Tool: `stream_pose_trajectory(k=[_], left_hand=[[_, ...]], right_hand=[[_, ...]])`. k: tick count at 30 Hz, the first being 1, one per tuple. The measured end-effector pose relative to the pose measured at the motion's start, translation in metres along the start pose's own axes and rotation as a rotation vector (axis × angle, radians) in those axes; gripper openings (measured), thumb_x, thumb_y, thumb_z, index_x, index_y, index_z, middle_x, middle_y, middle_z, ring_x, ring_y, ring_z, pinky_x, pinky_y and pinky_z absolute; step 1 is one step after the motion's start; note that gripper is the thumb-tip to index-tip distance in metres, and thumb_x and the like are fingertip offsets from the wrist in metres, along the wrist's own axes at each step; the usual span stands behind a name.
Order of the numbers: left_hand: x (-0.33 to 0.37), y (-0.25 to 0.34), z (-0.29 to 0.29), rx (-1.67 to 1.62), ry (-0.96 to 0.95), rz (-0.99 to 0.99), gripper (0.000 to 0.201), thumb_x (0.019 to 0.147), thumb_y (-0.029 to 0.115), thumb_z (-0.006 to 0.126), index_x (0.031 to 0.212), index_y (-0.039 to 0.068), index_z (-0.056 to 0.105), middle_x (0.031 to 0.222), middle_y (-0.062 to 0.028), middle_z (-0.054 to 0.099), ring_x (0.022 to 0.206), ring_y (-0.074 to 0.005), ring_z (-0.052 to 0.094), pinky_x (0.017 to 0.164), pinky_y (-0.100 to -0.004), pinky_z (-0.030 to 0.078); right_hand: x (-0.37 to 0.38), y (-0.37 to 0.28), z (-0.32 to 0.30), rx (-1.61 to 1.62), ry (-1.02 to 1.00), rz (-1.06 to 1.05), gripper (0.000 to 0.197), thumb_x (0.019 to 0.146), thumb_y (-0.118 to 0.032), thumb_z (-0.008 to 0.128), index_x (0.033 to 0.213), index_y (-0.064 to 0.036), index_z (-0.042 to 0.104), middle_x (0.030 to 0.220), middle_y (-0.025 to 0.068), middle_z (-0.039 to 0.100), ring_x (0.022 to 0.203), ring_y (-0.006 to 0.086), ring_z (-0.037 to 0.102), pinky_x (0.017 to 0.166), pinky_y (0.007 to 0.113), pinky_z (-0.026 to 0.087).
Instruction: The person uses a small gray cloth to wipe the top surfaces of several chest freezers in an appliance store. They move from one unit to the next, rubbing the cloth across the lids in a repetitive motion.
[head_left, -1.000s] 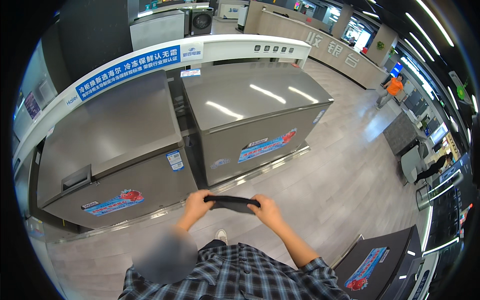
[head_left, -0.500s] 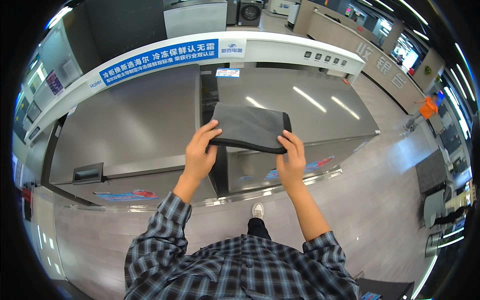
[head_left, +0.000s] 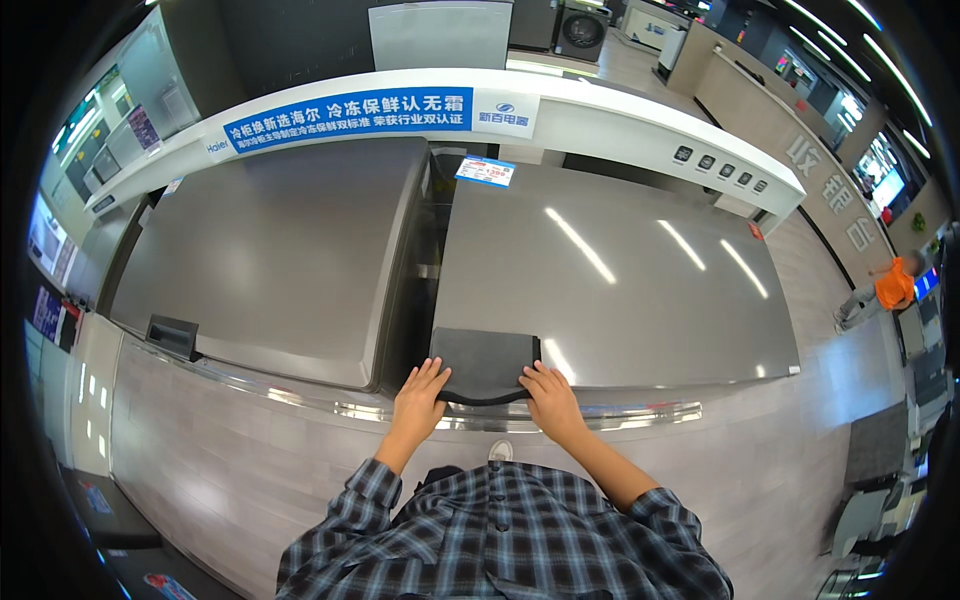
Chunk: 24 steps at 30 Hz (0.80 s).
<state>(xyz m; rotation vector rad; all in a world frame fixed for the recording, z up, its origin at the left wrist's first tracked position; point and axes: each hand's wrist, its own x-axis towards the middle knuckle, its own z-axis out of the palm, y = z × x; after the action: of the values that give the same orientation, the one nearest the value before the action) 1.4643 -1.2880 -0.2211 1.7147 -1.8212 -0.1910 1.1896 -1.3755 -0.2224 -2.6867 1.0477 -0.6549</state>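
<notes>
A grey folded cloth [head_left: 485, 362] with black edging lies at the near edge of the right chest freezer's lid [head_left: 630, 310], its front border bowing down over the edge. My left hand [head_left: 418, 402] grips its left side near the front corner, fingers on top and thumb along the border. On the opposite side, my right hand [head_left: 552, 402] holds the right front corner, fingers resting on the cloth; its thumb is mostly hidden. Beside it, across a dark narrow gap, stands the left chest freezer [head_left: 265, 250] with a recessed dark handle [head_left: 172, 337].
Behind the freezers runs a white barrier with a blue banner [head_left: 350, 122]. A price card [head_left: 486, 171] lies at the right lid's back corner. Metal trim [head_left: 640, 413] edges the base. At far right, a person in orange [head_left: 893, 290] stands by a long counter [head_left: 800, 150].
Both hands have come down and nearer to me with the cloth, from above the freezers onto the right lid's front edge. The view has shifted, and my body is closer to the freezers.
</notes>
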Motion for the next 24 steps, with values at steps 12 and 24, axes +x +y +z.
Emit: stream_pose_trajectory(k=[12,24], left_hand=[[0.044,0.002,0.022,-0.149,-0.009,-0.179,0.056,0.075,-0.005,0.06,0.131,0.003,0.062,0.146,-0.0169,0.052,0.14,-0.0336,0.043,0.118,-0.044,0.034],[0.13,-0.031,0.025,-0.11,-0.152,-0.116,0.054,0.08,0.009,0.062,0.134,0.005,0.061,0.148,-0.016,0.049,0.142,-0.0291,0.041,0.123,-0.0443,0.022]], right_hand=[[0.029,0.035,-0.007,0.118,-0.002,0.035,0.047,0.078,-0.002,0.067,0.124,-0.0038,0.062,0.137,0.0104,0.057,0.138,0.0289,0.045,0.115,0.048,0.034],[0.089,0.068,0.005,0.095,0.03,0.171,0.047,0.078,0.001,0.065,0.125,-0.0023,0.061,0.138,0.0115,0.056,0.139,0.0304,0.044,0.117,0.05,0.032]])
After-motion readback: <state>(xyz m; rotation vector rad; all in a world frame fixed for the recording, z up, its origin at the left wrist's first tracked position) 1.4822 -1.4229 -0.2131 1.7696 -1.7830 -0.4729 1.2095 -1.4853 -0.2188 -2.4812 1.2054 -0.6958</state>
